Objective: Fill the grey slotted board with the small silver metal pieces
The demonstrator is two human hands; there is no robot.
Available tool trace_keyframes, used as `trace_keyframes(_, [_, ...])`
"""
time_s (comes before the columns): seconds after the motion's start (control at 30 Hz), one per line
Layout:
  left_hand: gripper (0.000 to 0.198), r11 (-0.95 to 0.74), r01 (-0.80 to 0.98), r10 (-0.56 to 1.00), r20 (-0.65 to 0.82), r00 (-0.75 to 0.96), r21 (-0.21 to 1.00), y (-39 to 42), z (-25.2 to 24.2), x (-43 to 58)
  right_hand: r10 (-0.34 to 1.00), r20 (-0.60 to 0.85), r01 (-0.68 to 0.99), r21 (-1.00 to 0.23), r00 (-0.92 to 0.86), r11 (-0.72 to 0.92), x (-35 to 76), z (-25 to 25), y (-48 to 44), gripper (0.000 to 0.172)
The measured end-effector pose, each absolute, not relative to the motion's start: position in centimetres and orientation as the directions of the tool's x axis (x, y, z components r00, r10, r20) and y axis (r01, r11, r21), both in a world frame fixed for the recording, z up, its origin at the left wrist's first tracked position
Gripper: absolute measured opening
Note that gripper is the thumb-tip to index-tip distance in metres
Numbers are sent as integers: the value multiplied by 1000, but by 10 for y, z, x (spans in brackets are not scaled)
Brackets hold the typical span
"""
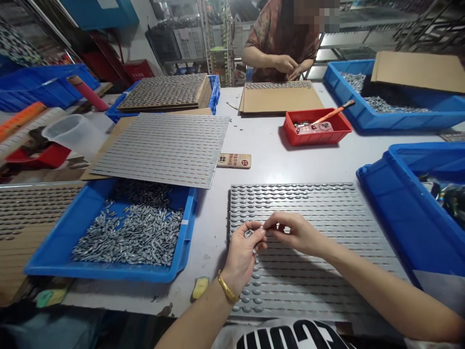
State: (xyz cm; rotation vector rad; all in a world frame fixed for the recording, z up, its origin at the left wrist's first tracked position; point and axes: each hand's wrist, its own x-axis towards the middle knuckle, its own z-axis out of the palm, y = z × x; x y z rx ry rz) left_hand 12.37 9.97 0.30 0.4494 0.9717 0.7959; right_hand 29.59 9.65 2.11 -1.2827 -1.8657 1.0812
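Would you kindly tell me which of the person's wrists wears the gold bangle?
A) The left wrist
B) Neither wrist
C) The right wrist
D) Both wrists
A. The gold bangle sits on the wrist just behind the left hand, while the wrist behind the right hand is bare.

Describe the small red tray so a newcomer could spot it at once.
Across the white worktable, find the cardboard sheet and the blue crate at far right. Just in front of them sits the red plastic tray, the only one with an orange-handled tool leaning out.
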Motion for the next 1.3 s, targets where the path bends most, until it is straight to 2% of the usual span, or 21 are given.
trace_keyframes(0.1, [29,633,-371,774,-545,323,679,100,5,126,925,-34,406,-904,-380,134,292,25,95,29])
trace_keyframes(0.2, [29,642,-355,766,-547,338,680,100,6,127,928,-49,411,-904,-370,116,293,24,94,25])
trace_keyframes(0.3, [27,685,-413,728,-594,344,600,103,8,124,962,-30,393,-916,-270,82,303,14,95,16])
trace_keyframes(0.4, [22,699,-513,685,-671,284,497,109,11,117,994,-14,379,-925,-112,30,322,-4,100,15])
trace_keyframes(0.53, [19,657,-547,712,-665,226,518,109,17,113,992,112,569,-820,51,64,338,-28,114,14])
trace_keyframes(0.6, [17,696,-509,689,-670,276,507,105,19,115,982,181,648,-754,51,106,338,-38,122,13])
trace_keyframes(0.73, [18,725,-462,672,-671,314,510,97,19,120,973,233,721,-676,11,153,333,-48,134,12])
trace_keyframes(1.03, [26,736,-457,658,-684,314,499,92,17,119,970,235,870,-461,-68,173,333,-51,135,21])
trace_keyframes(1.3, [24,699,-480,703,-635,321,531,86,14,120,969,228,897,-404,-92,180,332,-43,132,23])
